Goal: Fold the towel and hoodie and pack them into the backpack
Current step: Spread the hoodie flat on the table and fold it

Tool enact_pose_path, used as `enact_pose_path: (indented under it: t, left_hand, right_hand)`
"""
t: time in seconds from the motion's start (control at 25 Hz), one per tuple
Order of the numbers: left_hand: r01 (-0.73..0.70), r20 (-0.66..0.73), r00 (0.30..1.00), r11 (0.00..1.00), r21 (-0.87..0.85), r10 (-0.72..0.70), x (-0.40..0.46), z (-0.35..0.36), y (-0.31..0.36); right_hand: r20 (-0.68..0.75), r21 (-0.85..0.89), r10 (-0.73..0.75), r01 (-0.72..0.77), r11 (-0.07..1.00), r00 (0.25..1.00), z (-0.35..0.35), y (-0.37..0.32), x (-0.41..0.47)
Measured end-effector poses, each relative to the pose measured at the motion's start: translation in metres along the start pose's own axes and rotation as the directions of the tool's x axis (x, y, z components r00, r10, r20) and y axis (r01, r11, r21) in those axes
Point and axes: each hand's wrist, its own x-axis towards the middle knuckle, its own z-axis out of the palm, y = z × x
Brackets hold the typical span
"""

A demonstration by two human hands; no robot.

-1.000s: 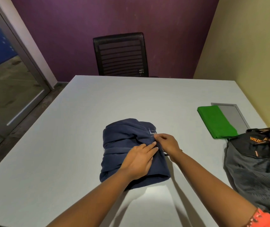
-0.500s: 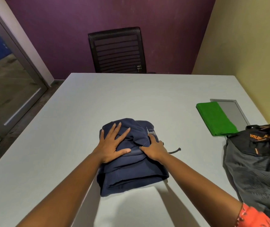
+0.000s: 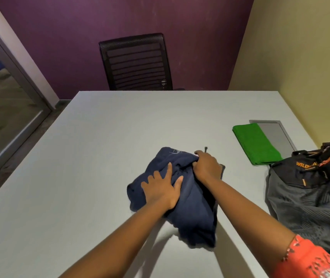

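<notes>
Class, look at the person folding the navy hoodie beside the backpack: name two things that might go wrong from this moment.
1. The navy blue hoodie looks bunched, not flat; the right hand grips only one edge while the left hand presses on top, so the fold may slump open when lifted.
2. Its dark drawstring trails loose on the grey table and might snag going into the grey-and-black backpack.

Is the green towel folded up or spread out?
Folded. The green towel lies as a neat, thick rectangle on the table.

Left hand (image 3: 161, 189) flat, fingers spread; right hand (image 3: 207, 166) apparently clenched.
</notes>
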Motion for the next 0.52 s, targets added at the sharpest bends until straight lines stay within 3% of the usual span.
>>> enact_pose_path:
  t: [0.12, 0.16, 0.32, 0.4, 0.52]
  left_hand:
    - [-0.093, -0.276, 0.954, 0.989, 0.114, 0.121, 0.008, -0.005, -0.015]
    - [-0.093, -0.299, 0.947, 0.992, 0.083, 0.114, 0.012, 0.0, -0.021]
    - [0.04, -0.055, 0.996, 0.932, -0.36, -0.064, 0.027, 0.019, -0.025]
    - [0.018, -0.085, 0.994, 0.898, -0.44, -0.062, 0.031, 0.023, -0.025]
    - [0.014, -0.182, 0.978, 0.913, -0.407, -0.097, 0.032, 0.017, -0.022]
  right_hand:
    - [0.16, 0.04, 0.006, -0.012, 0.999, 0.987, -0.015, 0.007, -0.007]
    - [0.223, 0.031, 0.04, -0.049, 0.998, 0.974, -0.017, 0.008, -0.012]
    - [0.379, -0.071, 0.224, -0.214, 0.974, 0.898, -0.005, 0.013, -0.024]
    - [0.414, -0.071, 0.229, -0.219, 0.973, 0.881, 0.002, 0.016, -0.025]
    - [0.394, 0.02, 0.201, -0.227, 0.974, 0.897, 0.006, 0.017, -0.019]
